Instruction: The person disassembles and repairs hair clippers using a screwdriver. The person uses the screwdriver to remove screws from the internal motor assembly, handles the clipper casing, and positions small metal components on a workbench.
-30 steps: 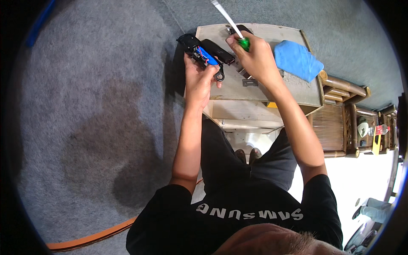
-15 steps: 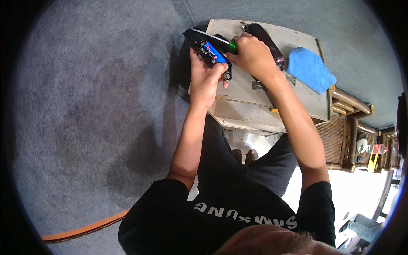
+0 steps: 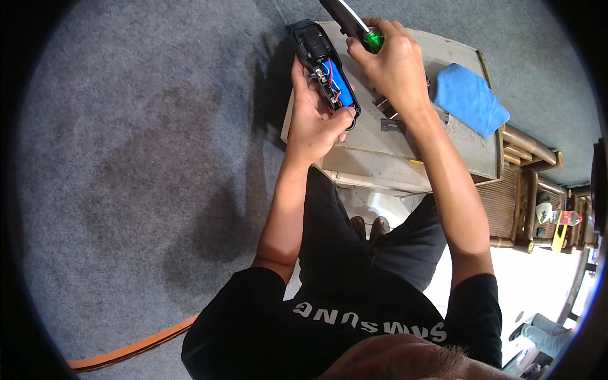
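Note:
My left hand (image 3: 320, 130) is closed around an opened hair clipper (image 3: 311, 43), its thumb on the lower end. Inside the black housing lie a blue battery (image 3: 339, 82), red and white wires and a small circuit board. My right hand (image 3: 399, 66) grips a screwdriver by its green handle (image 3: 373, 42), the shaft pointing up and left. Along that shaft runs a long dark piece (image 3: 339, 18), which looks like a housing cover; the way it is held is partly hidden by the fingers. The two hands are apart.
Below my hands is a worn pale wooden table (image 3: 456, 145). A folded blue cloth (image 3: 472, 100) lies on its right, a small dark metal bracket (image 3: 392, 125) near its front. Bamboo furniture (image 3: 506, 209) stands right, with a bottle (image 3: 567, 218) on it. Another person's legs (image 3: 544, 335) show lower right.
My right hand has moved up and right, carrying the screwdriver and the dark piece off the clipper. The clipper's inside now shows more fully, still in my left hand.

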A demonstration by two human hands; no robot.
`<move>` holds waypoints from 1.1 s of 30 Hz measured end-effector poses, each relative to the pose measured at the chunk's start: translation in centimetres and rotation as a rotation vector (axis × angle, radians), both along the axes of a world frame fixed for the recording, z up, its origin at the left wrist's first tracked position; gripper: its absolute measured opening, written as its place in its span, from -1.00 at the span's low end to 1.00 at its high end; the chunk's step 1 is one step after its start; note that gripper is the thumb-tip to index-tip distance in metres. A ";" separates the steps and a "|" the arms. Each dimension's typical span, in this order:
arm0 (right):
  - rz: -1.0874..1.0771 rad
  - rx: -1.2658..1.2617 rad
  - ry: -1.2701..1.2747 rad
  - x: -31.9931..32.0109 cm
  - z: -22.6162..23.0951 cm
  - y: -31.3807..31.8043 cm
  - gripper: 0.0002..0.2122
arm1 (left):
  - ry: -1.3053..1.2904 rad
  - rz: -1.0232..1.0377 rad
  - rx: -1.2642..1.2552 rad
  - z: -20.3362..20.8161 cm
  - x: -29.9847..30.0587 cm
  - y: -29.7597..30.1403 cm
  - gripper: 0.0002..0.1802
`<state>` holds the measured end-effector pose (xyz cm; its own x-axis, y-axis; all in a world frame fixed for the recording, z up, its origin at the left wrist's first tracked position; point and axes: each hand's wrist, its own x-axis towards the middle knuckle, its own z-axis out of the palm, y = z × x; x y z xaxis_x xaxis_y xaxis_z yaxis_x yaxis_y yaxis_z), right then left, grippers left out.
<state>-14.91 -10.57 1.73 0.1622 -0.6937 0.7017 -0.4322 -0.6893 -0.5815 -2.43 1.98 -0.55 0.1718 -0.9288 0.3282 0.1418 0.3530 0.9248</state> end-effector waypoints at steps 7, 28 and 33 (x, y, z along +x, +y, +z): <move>0.085 0.053 -0.088 -0.3 0.8 0.9 -0.57 | -0.010 0.024 0.066 0.1 0.2 -0.6 0.22; 0.179 0.105 -0.166 -2.0 -1.3 6.7 -0.61 | -0.288 0.054 0.037 -0.9 -0.3 -0.9 0.40; 0.208 0.103 -0.159 -2.3 -1.2 6.6 -0.63 | -0.226 -0.058 0.037 -0.6 0.1 -0.6 0.38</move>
<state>-17.20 -4.01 0.52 0.2021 -0.7261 0.6572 -0.1857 -0.6873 -0.7022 -2.34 1.33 -1.13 0.0438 -0.9473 0.3174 -0.0516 0.3152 0.9476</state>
